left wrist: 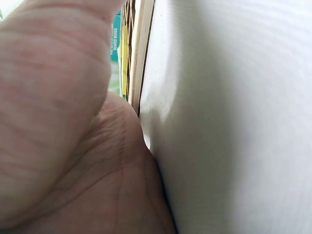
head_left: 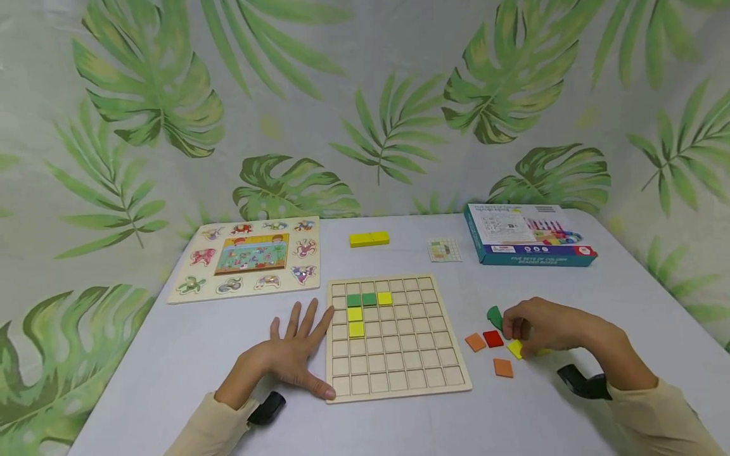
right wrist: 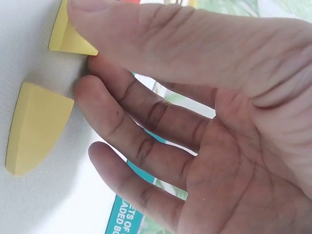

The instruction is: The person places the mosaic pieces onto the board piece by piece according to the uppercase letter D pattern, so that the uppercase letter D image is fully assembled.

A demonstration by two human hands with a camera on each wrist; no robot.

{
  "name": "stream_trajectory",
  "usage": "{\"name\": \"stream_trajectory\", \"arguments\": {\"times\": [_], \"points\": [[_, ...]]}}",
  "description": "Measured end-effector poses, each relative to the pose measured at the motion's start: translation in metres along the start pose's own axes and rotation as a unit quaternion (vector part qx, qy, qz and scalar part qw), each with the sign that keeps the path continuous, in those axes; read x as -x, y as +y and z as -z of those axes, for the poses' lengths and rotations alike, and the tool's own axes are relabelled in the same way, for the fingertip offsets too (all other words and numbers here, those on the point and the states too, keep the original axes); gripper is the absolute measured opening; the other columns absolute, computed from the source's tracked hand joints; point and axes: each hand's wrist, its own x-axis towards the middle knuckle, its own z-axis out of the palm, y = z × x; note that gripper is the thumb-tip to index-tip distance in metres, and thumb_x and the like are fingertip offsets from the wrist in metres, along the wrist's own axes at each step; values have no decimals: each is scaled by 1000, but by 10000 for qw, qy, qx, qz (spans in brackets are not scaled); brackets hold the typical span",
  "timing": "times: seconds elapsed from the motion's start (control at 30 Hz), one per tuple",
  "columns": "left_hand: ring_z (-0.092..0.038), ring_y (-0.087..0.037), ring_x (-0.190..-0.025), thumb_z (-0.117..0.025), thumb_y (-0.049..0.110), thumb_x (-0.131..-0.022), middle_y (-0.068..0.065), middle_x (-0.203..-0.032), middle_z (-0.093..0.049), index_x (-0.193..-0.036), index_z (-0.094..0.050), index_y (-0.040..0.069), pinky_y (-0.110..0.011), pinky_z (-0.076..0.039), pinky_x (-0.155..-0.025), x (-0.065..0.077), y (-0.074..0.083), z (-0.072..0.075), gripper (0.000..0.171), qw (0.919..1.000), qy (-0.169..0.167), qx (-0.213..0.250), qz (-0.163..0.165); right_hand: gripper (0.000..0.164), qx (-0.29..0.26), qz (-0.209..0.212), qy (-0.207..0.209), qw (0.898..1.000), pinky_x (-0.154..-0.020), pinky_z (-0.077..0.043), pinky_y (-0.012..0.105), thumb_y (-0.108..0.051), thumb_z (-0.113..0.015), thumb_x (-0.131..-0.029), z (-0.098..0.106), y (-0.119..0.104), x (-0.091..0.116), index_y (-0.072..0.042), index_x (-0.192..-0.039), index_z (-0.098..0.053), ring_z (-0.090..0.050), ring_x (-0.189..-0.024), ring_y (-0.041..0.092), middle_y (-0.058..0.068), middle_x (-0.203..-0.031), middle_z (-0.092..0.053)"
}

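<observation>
My left hand rests spread at the left edge of a wooden grid board, its thumb on the near-left corner. In the grid sit green tiles and yellow tiles. To the board's right, my right hand reaches down with bent fingers and pinches a yellow tile; the thumb covers part of it, and the index fingertip is hidden in the right wrist view. A curved yellow piece lies beside those fingers. By the knuckles is a green curved piece.
A red tile and orange tiles lie between the board and my right hand. Further back are an animal puzzle board, a yellow bar, a small pattern card and a teal-edged box.
</observation>
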Motion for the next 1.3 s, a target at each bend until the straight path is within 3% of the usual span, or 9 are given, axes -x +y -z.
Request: {"name": "stream_trajectory", "arguments": {"times": [0.43,0.73,1.03,1.3], "points": [[25,-46,-149,-82,70,-65,-18,-165,22,-161,9,19,-78,8,-109,-1,2,-1,142,9999,10,-103,60,29,8,54,-17,10000,-68,-51,25,-11,-88,-74,0,-2,3,-16,-91,-65,-53,-83,17,-1,-84,-59],[26,-45,-148,-80,76,-61,-17,-165,23,-161,10,22,-76,12,-109,-2,-2,0,145,10000,-18,-49,15,21,225,269,111,9993,-66,-48,23,-14,-85,-79,0,-2,2,-20,-87,-67,-52,-83,15,-4,-80,-57],[23,-48,-149,-81,73,-62,-19,-166,21,-162,7,19,-78,9,-109,6,-1,1,144,9999,2,-93,125,15,453,631,240,9967,-70,-48,23,-15,-79,-86,-2,-21,9,-23,-85,-65,-52,-82,11,-10,-80,-58],[27,-47,-148,-81,73,-63,-18,-165,24,-161,9,18,-78,11,-108,1,0,0,144,10000,8,17,-45,14,773,738,320,9938,-76,-51,26,-9,-73,-90,7,-39,5,-20,-89,-64,-53,-83,10,-10,-82,-59]]}}
